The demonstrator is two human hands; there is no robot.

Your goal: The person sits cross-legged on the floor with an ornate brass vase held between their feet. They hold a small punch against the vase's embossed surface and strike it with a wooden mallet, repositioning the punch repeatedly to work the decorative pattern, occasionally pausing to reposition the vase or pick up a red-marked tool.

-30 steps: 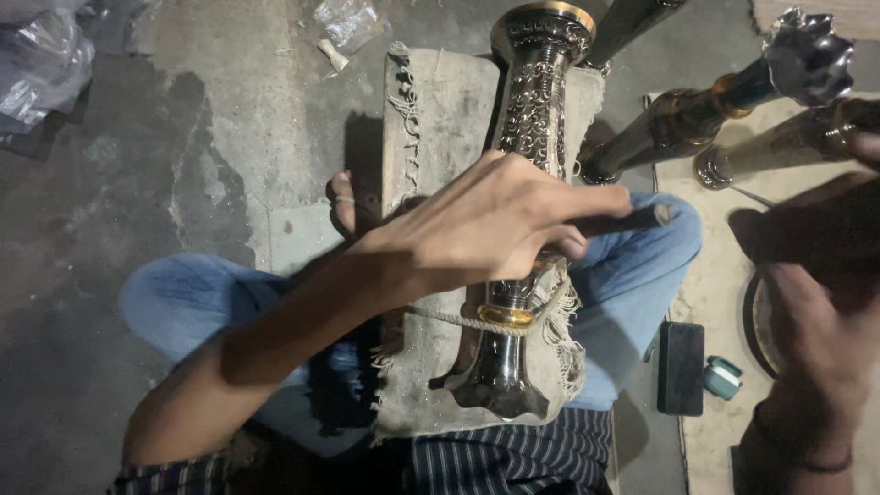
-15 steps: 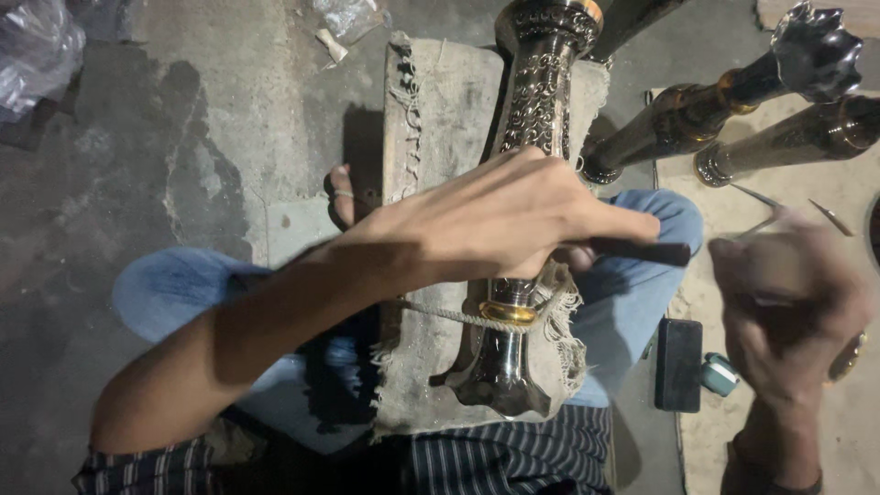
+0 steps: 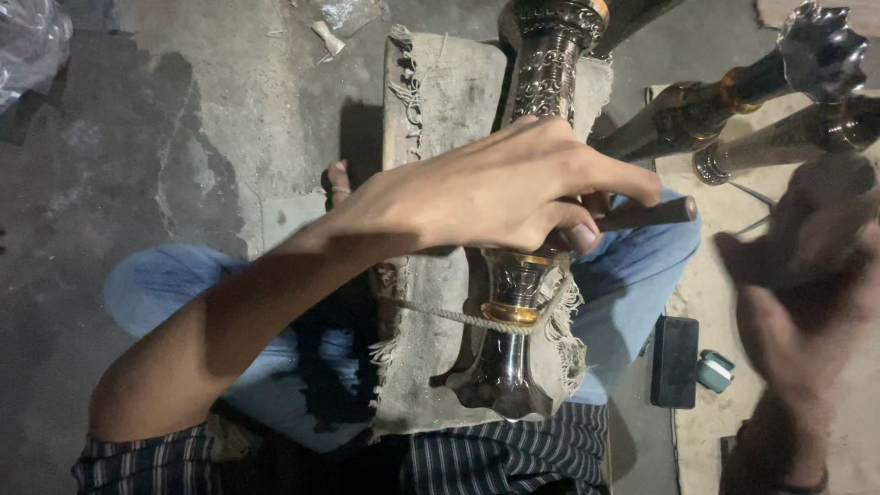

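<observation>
The left hand point(image 3: 495, 197) grips a dark rod-like tool point(image 3: 655, 214) against the engraved metal stem point(image 3: 532, 229) — which lies roped to a frayed cloth pad point(image 3: 440, 101) across the person's lap. The right hand point(image 3: 807, 275) hovers blurred off to the side, well apart — whether it holds anything cannot be told.

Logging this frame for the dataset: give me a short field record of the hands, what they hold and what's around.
left hand: grips a dark rod-like tool, resting over the ornate metal piece
right hand: raised, blurred, nothing visibly held
metal piece: lies on a frayed cloth pad on the lap, cord across it
nearby: similar metal pieces, dark flat block, small teal cylinder
</observation>
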